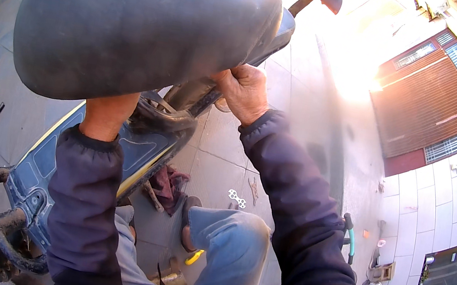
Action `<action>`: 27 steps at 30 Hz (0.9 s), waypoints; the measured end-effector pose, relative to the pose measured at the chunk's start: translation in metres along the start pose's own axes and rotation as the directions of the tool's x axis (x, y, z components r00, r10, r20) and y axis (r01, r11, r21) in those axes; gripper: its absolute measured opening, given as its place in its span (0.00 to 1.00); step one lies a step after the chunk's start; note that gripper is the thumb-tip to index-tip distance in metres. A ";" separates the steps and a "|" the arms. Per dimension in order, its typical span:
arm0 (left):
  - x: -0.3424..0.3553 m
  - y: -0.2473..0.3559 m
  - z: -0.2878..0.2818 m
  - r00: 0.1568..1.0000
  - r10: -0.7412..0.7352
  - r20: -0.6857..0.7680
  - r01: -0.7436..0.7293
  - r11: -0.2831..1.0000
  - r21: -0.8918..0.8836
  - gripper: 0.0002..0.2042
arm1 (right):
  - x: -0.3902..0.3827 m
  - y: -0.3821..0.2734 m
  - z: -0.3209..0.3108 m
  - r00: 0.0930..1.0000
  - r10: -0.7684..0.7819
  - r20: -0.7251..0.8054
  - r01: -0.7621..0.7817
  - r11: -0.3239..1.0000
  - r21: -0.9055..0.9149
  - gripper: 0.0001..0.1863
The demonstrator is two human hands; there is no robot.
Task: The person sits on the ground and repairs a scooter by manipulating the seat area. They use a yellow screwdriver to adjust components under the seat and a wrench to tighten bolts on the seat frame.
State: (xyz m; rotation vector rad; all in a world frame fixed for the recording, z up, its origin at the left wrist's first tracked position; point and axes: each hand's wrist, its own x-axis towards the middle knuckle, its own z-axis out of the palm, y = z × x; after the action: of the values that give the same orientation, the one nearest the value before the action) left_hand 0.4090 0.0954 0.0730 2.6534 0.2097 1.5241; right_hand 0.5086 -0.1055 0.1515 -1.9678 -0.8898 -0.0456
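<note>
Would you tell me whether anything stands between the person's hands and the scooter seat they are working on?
Nothing visible does. The right hand already grips the scooter seat at its lower edge; the left hand is hidden beneath it, only the forearm showing.

Dark navy padded jacket sleeves with ribbed cuffs, faded blue jeans, bare hands (244, 91)

The right hand (244, 92) gripped the underside edge of a raised black scooter seat (140, 19), its fingers (233, 78) curled around a dark part there. The left hand was hidden beneath the seat; only its wrist (107, 116) showed. Below the fingers lay the blue scooter body (56, 159), and further down on the paved floor (227, 148) were a white flat wrench (237, 197) and a reddish rag (168, 184).
</note>
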 end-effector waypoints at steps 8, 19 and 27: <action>0.008 0.028 0.000 0.987 -0.135 0.091 0.146 0.980 -0.134 0.17 | -0.005 0.002 -0.015 0.996 -0.051 -0.075 0.044 0.996 -0.083 0.20; 0.002 0.020 0.008 0.998 -0.026 0.060 0.011 0.969 0.247 0.22 | -0.007 -0.002 -0.018 0.995 -0.071 -0.069 0.065 0.994 -0.087 0.14; -0.006 0.009 0.011 0.997 0.020 0.070 -0.044 0.934 0.354 0.23 | -0.008 0.003 -0.008 1.000 -0.011 -0.017 0.010 0.999 -0.054 0.16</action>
State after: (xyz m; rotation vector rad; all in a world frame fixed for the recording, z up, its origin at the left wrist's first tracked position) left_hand 0.4161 0.0855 0.0637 2.9883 0.4849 1.5329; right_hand 0.5072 -0.1169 0.1503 -2.0093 -0.8964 -0.0933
